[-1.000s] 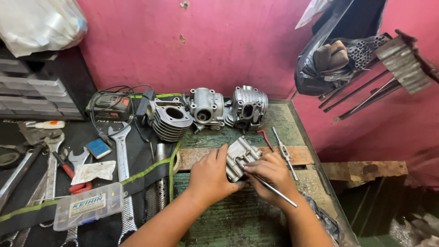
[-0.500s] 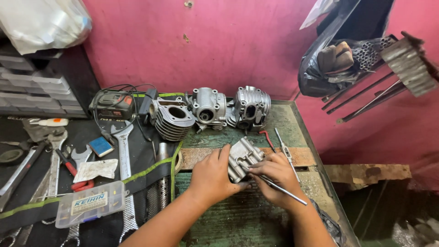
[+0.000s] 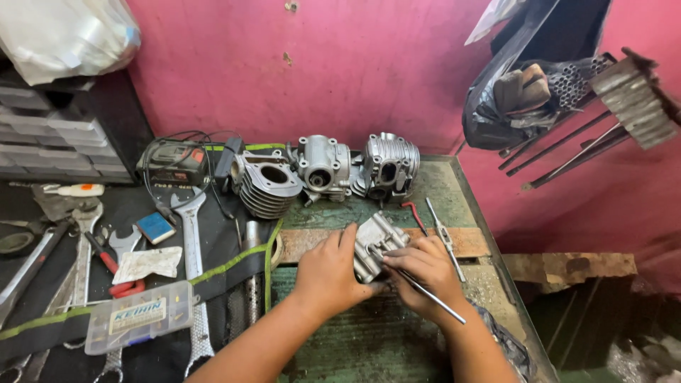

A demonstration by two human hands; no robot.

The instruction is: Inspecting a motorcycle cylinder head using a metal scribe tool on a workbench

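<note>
Green workbench [image 3: 425, 191], pink wall | your left hand [image 3: 328, 273] steadies the metal engine part [image 3: 374, 245] | right hand [image 3: 424, 273], at 3 o'clock, grips a thin rod [image 3: 425, 293] | step: probing it; next needs steady aim.

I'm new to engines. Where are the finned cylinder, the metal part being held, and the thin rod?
finned cylinder [image 3: 264, 186], head view, on its finned side.
metal part [image 3: 376, 245], head view, on its top face.
thin rod [image 3: 433, 298], head view, on its shaft past the fingers.

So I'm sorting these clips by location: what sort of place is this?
Most likely a small motorcycle or engine repair shop. Finned engine cylinders stand along a worn green workbench, wrenches lie on a dark mat, and both hands work on a metal engine part.
</note>
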